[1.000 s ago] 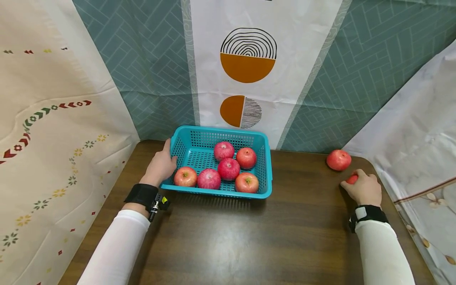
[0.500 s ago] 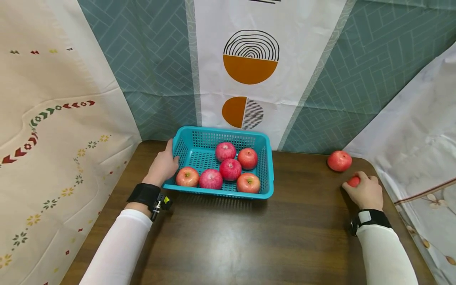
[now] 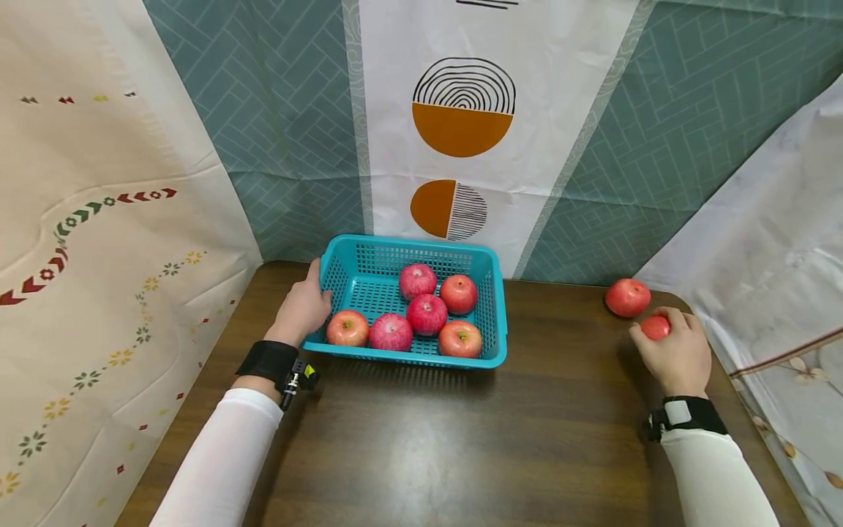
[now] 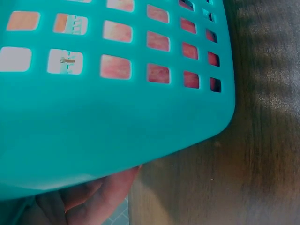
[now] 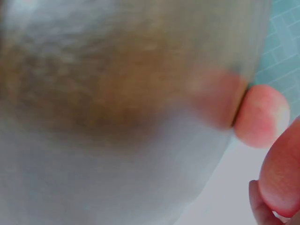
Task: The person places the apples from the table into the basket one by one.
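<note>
My left hand (image 3: 301, 311) grips the left end of a turquoise plastic basket (image 3: 495, 293), thumb over the rim. In the left wrist view, its fingers (image 4: 112, 192) show beyond the edge of the basket's wall (image 4: 93, 122). Several red and pink apples (image 3: 426, 315) lie inside, mostly toward the front and right. Far to the right, my right hand (image 3: 678, 356) holds a red apple (image 3: 655, 327) between thumb and fingers. The right wrist view shows this held apple (image 5: 283, 173) clear of the tabletop. Another apple (image 3: 628, 297) sits just behind it near the table's back edge.
The brown wooden table (image 3: 421, 439) has a shiny surface. A patterned curtain (image 3: 454, 161) hangs directly behind the basket. Cream cloth (image 3: 132, 307) borders the left side and pale cloth (image 3: 777, 293) the right.
My right hand has raised its apple slightly, and more of the fruit shows now. The left hand stays on the basket. The head view shifted a little earlier on.
</note>
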`<state>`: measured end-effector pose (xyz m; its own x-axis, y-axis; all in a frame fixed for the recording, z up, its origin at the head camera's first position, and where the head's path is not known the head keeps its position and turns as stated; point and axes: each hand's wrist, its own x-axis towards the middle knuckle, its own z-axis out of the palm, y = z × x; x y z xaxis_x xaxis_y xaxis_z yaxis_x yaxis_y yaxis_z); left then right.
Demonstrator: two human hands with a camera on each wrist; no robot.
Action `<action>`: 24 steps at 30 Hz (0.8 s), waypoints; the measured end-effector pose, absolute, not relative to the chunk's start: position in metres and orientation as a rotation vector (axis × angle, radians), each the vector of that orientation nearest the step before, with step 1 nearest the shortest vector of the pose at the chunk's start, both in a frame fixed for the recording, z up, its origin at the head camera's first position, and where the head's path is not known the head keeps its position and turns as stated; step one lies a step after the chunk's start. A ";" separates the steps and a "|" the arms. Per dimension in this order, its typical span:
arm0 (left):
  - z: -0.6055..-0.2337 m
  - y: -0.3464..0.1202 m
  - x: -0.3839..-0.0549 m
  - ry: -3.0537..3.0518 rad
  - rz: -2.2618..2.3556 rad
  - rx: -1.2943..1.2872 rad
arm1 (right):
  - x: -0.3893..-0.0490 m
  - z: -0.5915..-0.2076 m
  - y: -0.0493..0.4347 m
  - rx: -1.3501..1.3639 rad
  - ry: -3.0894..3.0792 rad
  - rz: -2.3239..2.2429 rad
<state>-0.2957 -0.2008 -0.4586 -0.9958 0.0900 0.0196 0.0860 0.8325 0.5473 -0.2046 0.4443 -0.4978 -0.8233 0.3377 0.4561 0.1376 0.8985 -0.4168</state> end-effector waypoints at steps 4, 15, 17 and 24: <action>-0.459 -0.201 -0.296 2.997 0.891 0.144 | -0.209 -0.483 0.430 -0.174 -2.419 0.473; -0.461 -0.200 -0.296 2.996 0.888 0.140 | -0.237 -0.420 0.345 0.229 -2.302 0.496; -0.461 -0.200 -0.296 2.993 0.887 0.144 | -0.240 -0.412 0.328 0.289 -2.313 0.525; -0.461 -0.202 -0.297 3.011 0.882 0.159 | -0.256 -0.387 0.264 0.377 -2.402 0.629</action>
<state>-0.2967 -0.2020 -0.4610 -0.9949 0.0972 0.0281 0.0970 0.8373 0.5381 -0.2563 0.2641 -0.3868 -0.7671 -0.1118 0.6317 -0.4069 0.8460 -0.3444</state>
